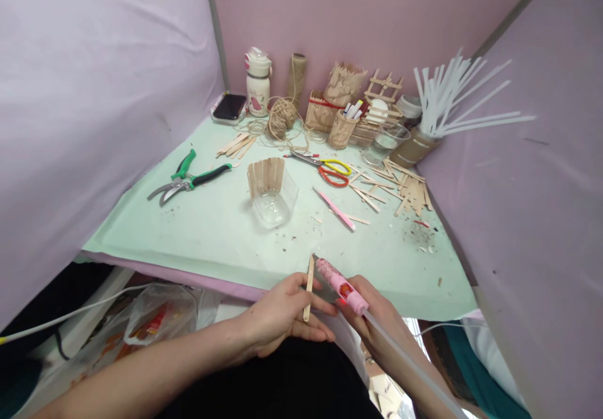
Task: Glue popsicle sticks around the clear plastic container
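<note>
My left hand [294,309] is closed on a wooden popsicle stick [309,287], held upright near the table's front edge. In my right hand [372,309] is a pink hot glue gun [336,279], with a long translucent glue stick [405,356] trailing out of its back. The gun's nozzle is close to the top end of the popsicle stick; whether they touch I cannot tell. Beyond my hands stands a clear plastic cup [274,210] with several popsicle sticks [266,177] lined up along its far left side.
Green-handled pruning shears [188,179] lie at the left. Scissors [332,169], a pink pen-like tool [334,208] and loose sticks [412,193] lie to the right. At the back are a twine ball [281,117], a bottle [258,86], a phone [230,107] and a holder of glue sticks [414,146].
</note>
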`<state>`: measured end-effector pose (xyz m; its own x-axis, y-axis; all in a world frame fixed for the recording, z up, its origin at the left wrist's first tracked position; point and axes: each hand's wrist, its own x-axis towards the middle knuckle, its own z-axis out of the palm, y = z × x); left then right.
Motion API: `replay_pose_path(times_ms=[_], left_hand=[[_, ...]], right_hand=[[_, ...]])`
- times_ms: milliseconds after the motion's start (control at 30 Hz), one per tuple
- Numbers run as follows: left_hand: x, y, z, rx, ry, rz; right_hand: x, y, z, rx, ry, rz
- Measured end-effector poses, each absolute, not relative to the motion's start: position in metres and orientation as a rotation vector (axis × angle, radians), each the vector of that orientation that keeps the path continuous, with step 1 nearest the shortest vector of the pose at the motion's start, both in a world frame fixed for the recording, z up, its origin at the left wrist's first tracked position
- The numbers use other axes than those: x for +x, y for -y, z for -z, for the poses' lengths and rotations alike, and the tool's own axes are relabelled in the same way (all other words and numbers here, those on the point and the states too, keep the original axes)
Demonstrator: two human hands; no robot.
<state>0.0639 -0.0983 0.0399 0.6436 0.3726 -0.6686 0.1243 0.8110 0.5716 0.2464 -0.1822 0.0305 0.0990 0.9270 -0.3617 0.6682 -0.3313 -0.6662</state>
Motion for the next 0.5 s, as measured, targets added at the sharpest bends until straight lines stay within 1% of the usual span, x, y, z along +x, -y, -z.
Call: replay_pose_path(times_ms=[100,300,500], left_hand=[[0.0641,0.0986,-0.0395,0.629,-0.875,-0.145],[0.0648,0.1005,-0.0374,0.591,-0.883,-0.154],[0.064,0.1004,-0.0369,0.6,-0.876,-0.16]], right_hand=[[0.2454,0.1816,-0.0298,-2.056,1.543,-1.089],[0.25,0.1832,-0.0283,-1.985,1.575,-0.942],[0.2508,0.1896,-0.0316,-1.993,1.579,-0.983]])
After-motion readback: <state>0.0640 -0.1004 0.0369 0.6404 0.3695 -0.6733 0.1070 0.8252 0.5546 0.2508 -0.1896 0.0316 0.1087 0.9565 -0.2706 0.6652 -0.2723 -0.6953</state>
